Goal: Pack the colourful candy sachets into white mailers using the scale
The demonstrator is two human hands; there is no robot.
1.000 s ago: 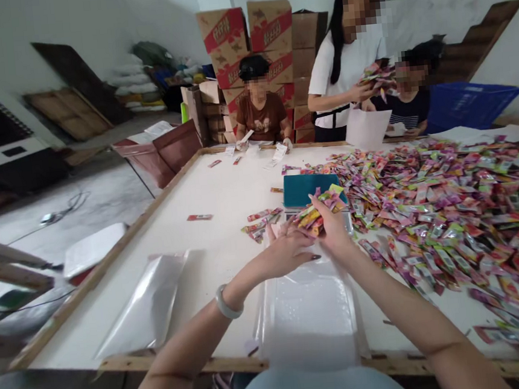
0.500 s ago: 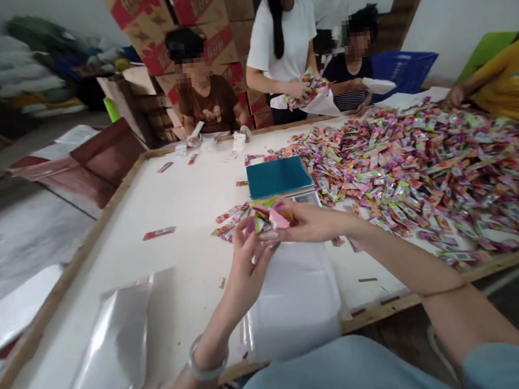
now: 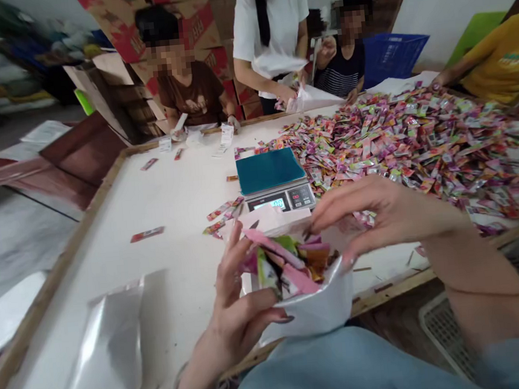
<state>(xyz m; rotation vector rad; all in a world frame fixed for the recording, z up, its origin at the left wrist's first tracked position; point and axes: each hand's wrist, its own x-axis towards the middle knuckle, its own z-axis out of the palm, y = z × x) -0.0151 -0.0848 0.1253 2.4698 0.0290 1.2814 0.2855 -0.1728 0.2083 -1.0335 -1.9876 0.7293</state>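
Observation:
A white plastic bag (image 3: 317, 310) stands at the table's front edge with its mouth spread. Small colourful snack packets (image 3: 293, 270) fill its opening, pink, green and orange. My left hand (image 3: 235, 299) grips the bag's left side, thumb along the near rim and fingers against the packets. On the other side, my right hand (image 3: 379, 214) pinches the right rim between thumb and fingers. Just beyond the bag is a digital scale (image 3: 269, 172) with a teal top and a lit display; nothing lies on its plate.
A large heap of packets (image 3: 400, 146) covers the table's right side. A filled silvery-white bag (image 3: 112, 346) lies at left front, and a few stray packets (image 3: 147, 234) lie on the white tabletop (image 3: 173, 196). Several people work around the far side. A plastic crate (image 3: 449, 335) stands below right.
The bundle of packets between my hands has gone down into the white bag, which is now held open. My hands came nearer and moved apart. Across the table, a person's white bag has shifted.

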